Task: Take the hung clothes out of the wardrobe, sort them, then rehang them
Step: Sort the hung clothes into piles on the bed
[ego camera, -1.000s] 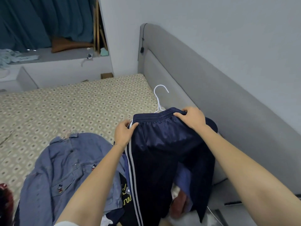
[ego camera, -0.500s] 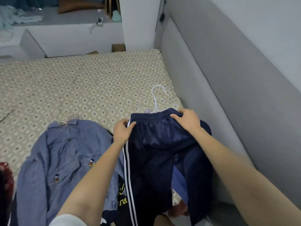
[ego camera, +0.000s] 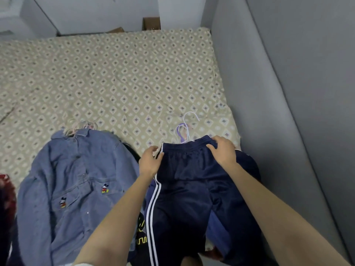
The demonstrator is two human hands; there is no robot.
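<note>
Navy track pants (ego camera: 188, 189) with white side stripes lie on a pile of clothes at the bed's right side. My left hand (ego camera: 150, 162) pinches the waistband's left corner. My right hand (ego camera: 222, 150) grips the waistband's right part with curled fingers. White and purple hanger hooks (ego camera: 185, 129) stick out just beyond the waistband. To the left lies a blue denim shirt (ego camera: 76, 185) with small cartoon mouse patches, a pale hanger (ego camera: 80, 125) at its collar.
The bed (ego camera: 115, 83) has a beige diamond-pattern cover. A grey padded headboard (ego camera: 278, 112) runs along the right. A black garment with yellow print (ego camera: 141, 233) shows under the pants, red cloth (ego camera: 5, 191) at the left edge. A cardboard box (ego camera: 151, 23) stands beyond the bed.
The pants have come down onto the pile on the bed, both hands still on the waistband. My view has tilted down, so the window ledge and curtain are out of sight.
</note>
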